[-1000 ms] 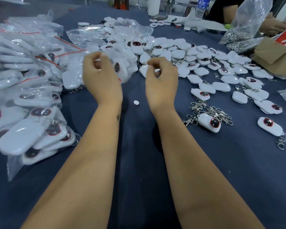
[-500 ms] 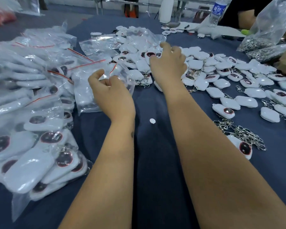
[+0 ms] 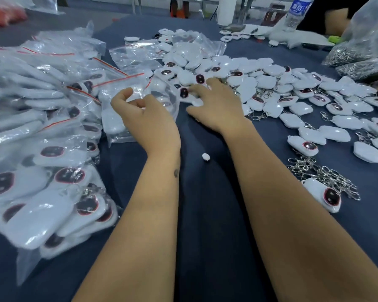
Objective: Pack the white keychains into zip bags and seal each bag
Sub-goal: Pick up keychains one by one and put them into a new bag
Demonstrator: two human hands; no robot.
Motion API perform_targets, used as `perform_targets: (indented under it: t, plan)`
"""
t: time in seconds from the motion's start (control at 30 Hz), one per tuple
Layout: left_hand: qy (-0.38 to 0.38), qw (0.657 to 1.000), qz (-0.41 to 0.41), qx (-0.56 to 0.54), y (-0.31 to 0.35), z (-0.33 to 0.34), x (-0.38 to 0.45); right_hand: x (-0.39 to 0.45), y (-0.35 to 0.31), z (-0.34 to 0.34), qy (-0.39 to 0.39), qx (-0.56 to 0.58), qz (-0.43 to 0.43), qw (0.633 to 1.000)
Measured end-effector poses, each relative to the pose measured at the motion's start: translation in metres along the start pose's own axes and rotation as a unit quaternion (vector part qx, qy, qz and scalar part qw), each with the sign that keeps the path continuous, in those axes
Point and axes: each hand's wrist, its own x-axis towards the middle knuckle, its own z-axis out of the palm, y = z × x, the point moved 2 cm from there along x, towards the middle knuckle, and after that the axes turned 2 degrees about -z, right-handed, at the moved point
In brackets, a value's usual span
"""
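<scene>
The left hand (image 3: pixel 148 118) pinches the open zip bag (image 3: pixel 140 99). The right hand (image 3: pixel 216 105), fingers spread, rests on the keychain (image 3: pixel 184 92) just beside the bag mouth, on the desk (image 3: pixel 205 214).

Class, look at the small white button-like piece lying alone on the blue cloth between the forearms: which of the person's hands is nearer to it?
Right, narrowly. The small white piece lies below the right hand; the left hand sits up and to its left.

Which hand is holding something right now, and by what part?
The left hand pinches a clear zip bag near its open top edge. The right hand rests spread on the loose keychains, gripping nothing clearly.
</scene>
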Motion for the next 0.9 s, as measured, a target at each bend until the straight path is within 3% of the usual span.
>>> perform_targets:
  t: [0.13,0.27,0.47,0.63,0.7,0.8,0.9]
  plan:
    - [-0.024,0.998,0.018,0.052,0.002,-0.005,-0.006,-0.035,0.020,-0.015,-0.004,-0.026,0.035,0.999]
    - [-0.105,0.977,0.074,0.172,0.001,-0.004,-0.018,-0.056,0.026,-0.025,-0.042,-0.049,0.096,0.993]
    - [-0.229,0.916,0.170,0.284,-0.001,0.002,-0.036,-0.090,0.012,-0.014,0.074,0.009,0.137,0.988]
    - [-0.286,0.880,0.152,0.347,-0.009,0.004,-0.035,-0.094,0.008,-0.017,0.165,-0.024,0.123,0.978]
    - [-0.281,0.877,0.147,0.360,-0.010,0.005,-0.032,-0.094,0.008,-0.024,0.186,0.099,0.125,0.969]
    - [-0.259,0.835,0.208,0.438,-0.011,0.008,-0.030,-0.097,0.003,-0.032,0.227,0.399,0.135,0.878]
    - [-0.221,0.776,0.282,0.519,-0.011,0.007,-0.029,-0.097,-0.007,-0.031,0.181,0.611,0.142,0.758]
